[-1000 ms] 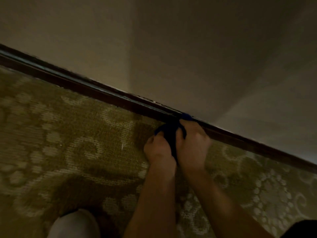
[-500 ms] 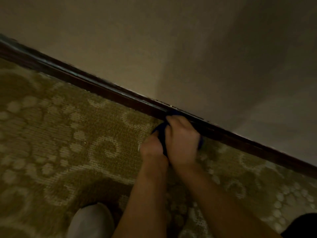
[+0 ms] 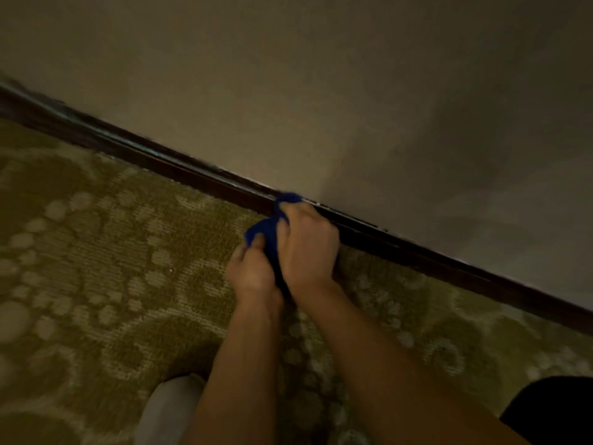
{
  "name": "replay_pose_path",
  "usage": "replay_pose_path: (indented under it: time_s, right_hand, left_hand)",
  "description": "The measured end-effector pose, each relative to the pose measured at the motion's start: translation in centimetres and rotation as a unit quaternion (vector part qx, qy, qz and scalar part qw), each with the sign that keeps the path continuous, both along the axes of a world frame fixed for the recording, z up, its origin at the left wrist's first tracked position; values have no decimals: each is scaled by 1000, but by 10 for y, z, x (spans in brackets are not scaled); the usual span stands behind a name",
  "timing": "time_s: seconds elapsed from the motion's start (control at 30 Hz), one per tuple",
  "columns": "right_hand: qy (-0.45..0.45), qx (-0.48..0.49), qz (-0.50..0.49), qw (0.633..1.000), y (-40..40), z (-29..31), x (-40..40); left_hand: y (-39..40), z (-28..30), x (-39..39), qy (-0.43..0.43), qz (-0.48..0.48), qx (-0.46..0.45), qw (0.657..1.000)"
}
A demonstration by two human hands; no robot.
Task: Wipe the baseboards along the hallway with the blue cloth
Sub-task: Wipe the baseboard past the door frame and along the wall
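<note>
Baseboard (image 3: 179, 170) runs diagonally from upper left to lower right, at the foot of the wall (image 3: 321, 91), which fills everything behind it. Carpet (image 3: 96, 268) lies in front, reaching to the baseboard's lower edge. Both hands sit near the middle of the run: right hand (image 3: 306, 248) against the baseboard, left hand (image 3: 252, 273) just beside it on the left, nearer the viewer, over the carpet. Cloth (image 3: 266, 234) bunched between the two hands, its far end touching the baseboard's top edge. Shoe (image 3: 167, 409) on the carpet, at the bottom, left of the forearms.
</note>
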State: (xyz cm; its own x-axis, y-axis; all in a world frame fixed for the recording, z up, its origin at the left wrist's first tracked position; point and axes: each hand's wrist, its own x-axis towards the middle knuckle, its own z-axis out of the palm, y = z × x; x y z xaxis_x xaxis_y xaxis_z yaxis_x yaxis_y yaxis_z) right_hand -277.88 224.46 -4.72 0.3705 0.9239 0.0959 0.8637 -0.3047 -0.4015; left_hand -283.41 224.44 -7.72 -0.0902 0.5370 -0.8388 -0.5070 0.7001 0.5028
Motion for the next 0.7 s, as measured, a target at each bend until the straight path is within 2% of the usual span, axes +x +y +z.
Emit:
replay_pose_path:
  time_s: [0.13, 0.23, 0.33, 0.4, 0.47, 0.57, 0.7]
  right_hand:
    - [52, -56, 13, 997, -1, 26, 8]
    - [105, -97, -89, 986, -16, 47, 27]
    - [274, -124, -227, 926, -15, 59, 22]
    - [389, -117, -259, 876, -11, 63, 7]
    - [465, -87, -252, 844, -11, 62, -9]
    - [489, -71, -252, 832, -13, 63, -17]
    - [449, -66, -360, 815, -13, 40, -8]
  left_hand:
    - [3, 19, -8, 61, -4, 2, 998]
    - [-6, 54, -10, 101, -102, 40, 989]
    - [-11, 88, -37, 192, -156, 70, 966]
    - [-5, 106, -63, 242, -131, 105, 956]
    - [10, 117, -83, 276, -118, 133, 945]
    - [26, 114, -86, 276, -144, 145, 939]
    - [30, 89, -74, 250, -315, 143, 904]
